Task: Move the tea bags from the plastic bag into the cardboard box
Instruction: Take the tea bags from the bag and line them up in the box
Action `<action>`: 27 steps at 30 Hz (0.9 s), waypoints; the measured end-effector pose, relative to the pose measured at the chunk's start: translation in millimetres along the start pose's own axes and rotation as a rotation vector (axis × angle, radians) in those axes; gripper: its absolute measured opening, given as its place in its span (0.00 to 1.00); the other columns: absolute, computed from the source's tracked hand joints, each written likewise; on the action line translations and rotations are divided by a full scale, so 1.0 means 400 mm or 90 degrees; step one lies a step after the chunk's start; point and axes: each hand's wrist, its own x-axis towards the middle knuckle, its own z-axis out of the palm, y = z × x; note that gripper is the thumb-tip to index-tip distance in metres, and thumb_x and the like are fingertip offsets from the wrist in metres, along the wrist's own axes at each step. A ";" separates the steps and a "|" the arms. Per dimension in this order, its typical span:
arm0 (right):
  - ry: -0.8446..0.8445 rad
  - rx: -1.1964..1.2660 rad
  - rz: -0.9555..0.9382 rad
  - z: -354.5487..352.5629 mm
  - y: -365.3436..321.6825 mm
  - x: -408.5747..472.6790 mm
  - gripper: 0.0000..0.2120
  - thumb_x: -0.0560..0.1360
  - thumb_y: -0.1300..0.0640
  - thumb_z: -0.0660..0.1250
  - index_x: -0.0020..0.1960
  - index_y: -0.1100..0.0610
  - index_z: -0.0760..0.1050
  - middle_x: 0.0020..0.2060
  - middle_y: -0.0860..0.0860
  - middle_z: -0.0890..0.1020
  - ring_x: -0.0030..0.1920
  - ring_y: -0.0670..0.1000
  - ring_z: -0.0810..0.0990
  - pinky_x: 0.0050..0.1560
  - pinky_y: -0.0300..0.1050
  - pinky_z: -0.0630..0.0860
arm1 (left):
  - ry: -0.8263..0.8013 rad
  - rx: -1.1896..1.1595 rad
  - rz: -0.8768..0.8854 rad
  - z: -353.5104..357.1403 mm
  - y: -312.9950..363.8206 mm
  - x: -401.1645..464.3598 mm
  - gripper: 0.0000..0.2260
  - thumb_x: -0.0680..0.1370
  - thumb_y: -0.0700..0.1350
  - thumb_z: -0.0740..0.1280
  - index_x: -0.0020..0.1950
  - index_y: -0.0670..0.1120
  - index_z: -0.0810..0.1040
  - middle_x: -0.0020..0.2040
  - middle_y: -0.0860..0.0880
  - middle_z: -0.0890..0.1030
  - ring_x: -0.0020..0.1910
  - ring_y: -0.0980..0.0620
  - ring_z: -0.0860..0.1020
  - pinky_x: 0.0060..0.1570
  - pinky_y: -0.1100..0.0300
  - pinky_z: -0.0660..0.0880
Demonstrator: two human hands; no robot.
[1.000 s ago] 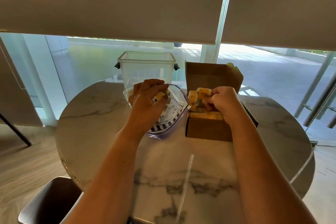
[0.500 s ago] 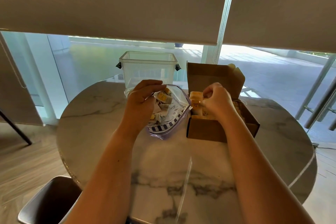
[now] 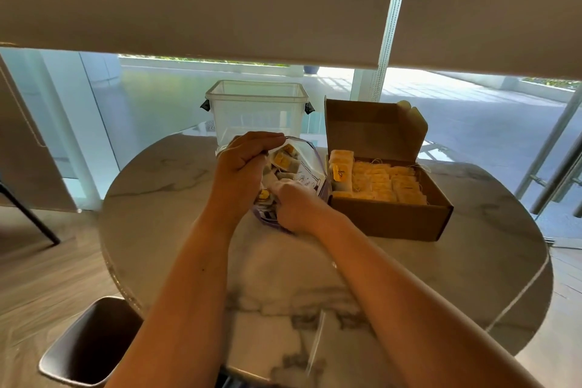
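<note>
My left hand [image 3: 242,167] pinches the plastic bag [image 3: 310,167] rim; right fingers [image 3: 280,187] reach inside, grasp unseen. Tangled tea bags [image 3: 285,161] may spill.

single head cam, looks forward-down at marble table [image 3: 315,277], close over forearms, window at 12 o'clock

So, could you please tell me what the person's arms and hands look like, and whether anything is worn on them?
Both forearms are bare, with no sleeves in view. The left hand and right hand show no gloves, and no watch or bracelet shows at either wrist.
</note>
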 end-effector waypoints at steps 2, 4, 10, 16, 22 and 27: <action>0.037 -0.025 -0.014 0.008 0.005 0.002 0.16 0.75 0.69 0.59 0.61 0.63 0.72 0.58 0.59 0.73 0.59 0.57 0.72 0.57 0.44 0.68 | 0.002 0.003 -0.001 -0.001 0.001 0.001 0.19 0.74 0.27 0.57 0.55 0.43 0.81 0.54 0.49 0.81 0.56 0.59 0.77 0.54 0.70 0.71; 0.064 -0.026 -0.004 0.004 0.006 0.002 0.14 0.75 0.69 0.61 0.59 0.63 0.74 0.57 0.59 0.74 0.56 0.57 0.74 0.53 0.42 0.71 | 0.002 0.011 -0.001 0.000 0.000 0.001 0.19 0.74 0.28 0.57 0.55 0.43 0.81 0.55 0.48 0.81 0.56 0.58 0.77 0.55 0.70 0.72; 0.077 0.021 0.030 -0.046 -0.002 -0.015 0.12 0.75 0.65 0.63 0.58 0.62 0.76 0.55 0.57 0.77 0.55 0.56 0.76 0.58 0.45 0.74 | -0.005 0.036 0.014 0.003 -0.008 0.002 0.17 0.74 0.32 0.57 0.55 0.45 0.81 0.55 0.50 0.80 0.56 0.60 0.76 0.56 0.69 0.71; 0.307 0.206 0.031 -0.088 0.014 -0.044 0.10 0.76 0.65 0.63 0.57 0.60 0.75 0.51 0.54 0.80 0.51 0.51 0.78 0.48 0.39 0.73 | -0.009 0.100 -0.009 0.007 -0.005 0.002 0.15 0.73 0.41 0.57 0.52 0.52 0.80 0.56 0.55 0.77 0.59 0.58 0.70 0.57 0.70 0.65; 0.309 0.502 0.091 -0.122 0.023 -0.060 0.11 0.75 0.70 0.62 0.51 0.58 0.77 0.45 0.54 0.82 0.40 0.50 0.83 0.46 0.45 0.82 | -0.009 0.262 0.029 0.013 -0.010 -0.004 0.11 0.74 0.55 0.62 0.55 0.61 0.73 0.60 0.62 0.68 0.62 0.61 0.60 0.62 0.51 0.63; 0.201 0.707 0.085 -0.157 0.026 -0.089 0.08 0.78 0.67 0.60 0.52 0.60 0.76 0.40 0.55 0.81 0.33 0.48 0.81 0.35 0.37 0.80 | 0.030 0.210 0.053 0.011 -0.010 0.005 0.03 0.76 0.48 0.67 0.49 0.52 0.79 0.60 0.59 0.71 0.61 0.60 0.62 0.60 0.55 0.65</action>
